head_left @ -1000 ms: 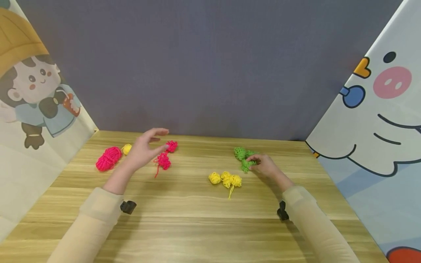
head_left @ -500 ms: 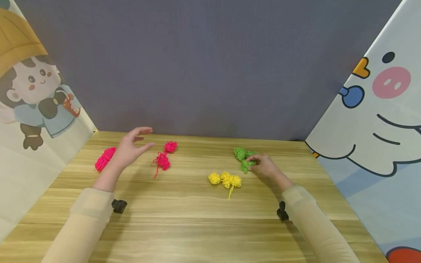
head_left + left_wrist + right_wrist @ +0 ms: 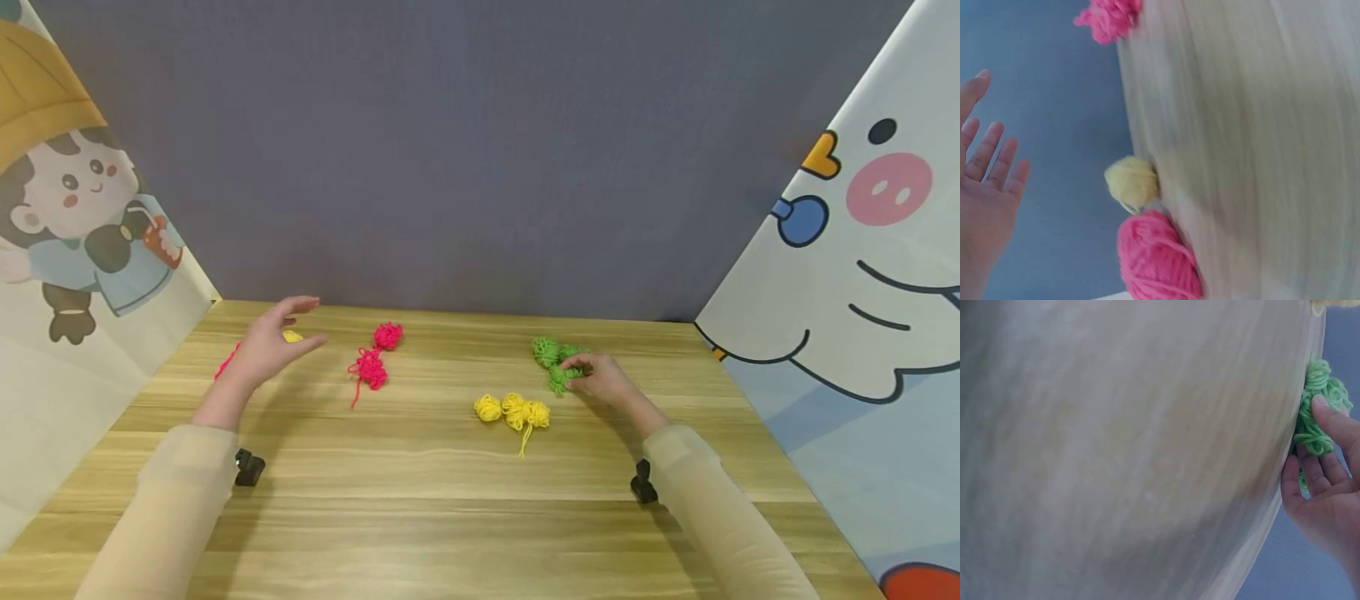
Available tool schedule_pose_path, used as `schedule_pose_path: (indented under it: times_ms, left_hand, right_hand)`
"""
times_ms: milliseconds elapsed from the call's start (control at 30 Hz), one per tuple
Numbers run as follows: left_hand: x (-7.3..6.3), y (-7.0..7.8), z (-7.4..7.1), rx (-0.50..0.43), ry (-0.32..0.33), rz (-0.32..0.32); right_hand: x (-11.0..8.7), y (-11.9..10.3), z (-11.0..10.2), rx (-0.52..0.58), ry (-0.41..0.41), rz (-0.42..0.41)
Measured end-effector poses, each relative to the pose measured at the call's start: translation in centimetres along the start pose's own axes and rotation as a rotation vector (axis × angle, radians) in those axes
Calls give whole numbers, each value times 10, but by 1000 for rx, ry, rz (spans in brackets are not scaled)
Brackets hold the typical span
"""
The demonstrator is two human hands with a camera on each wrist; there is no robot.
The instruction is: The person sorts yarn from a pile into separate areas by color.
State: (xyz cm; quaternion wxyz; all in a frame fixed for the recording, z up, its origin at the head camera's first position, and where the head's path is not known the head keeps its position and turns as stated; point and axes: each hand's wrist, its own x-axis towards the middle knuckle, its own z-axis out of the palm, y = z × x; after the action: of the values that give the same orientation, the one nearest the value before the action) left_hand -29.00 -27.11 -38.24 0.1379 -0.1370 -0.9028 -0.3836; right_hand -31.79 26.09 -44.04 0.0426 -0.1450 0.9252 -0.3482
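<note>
My left hand (image 3: 262, 343) hovers at the left with thumb and fingers spread, holding nothing. Under and behind it a small yellow yarn ball (image 3: 292, 337) and a pink yarn skein (image 3: 227, 361) are partly hidden. Both show better in the left wrist view, the yellow ball (image 3: 1132, 182) touching or close to the pink skein (image 3: 1157, 259). My right hand (image 3: 602, 380) pinches the near part of a green yarn bundle (image 3: 547, 352), which lies on the table. The right wrist view has the thumb on the green yarn (image 3: 1317, 425) and fingers around its lower side.
Two joined pink yarn clumps (image 3: 371, 368) with a loose tail lie right of my left hand. Several yellow yarn balls (image 3: 514, 410) sit in a row at mid-table. A grey panel (image 3: 465, 167) rises behind the wooden table (image 3: 450, 517), with printed panels at both sides.
My left hand has moved left, away from the pink clumps and over the yellow ball and pink skein, staying spread. The right hand has kept its place at the green yarn.
</note>
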Motion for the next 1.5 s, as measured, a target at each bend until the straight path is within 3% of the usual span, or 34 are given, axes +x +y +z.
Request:
schedule_pose_path:
  times_ms: [733,1200,1500]
  left_hand:
    - [1,-54,-6,116,-57,-2]
    - [-2,-73,-7,159,-82,-25]
    - [1,-76,-6,167,-104,-28]
  right_hand:
    - [1,0,0,2,14,7]
    - [3,1,1,12,-3,8]
    - [3,2,1,9,-2,1]
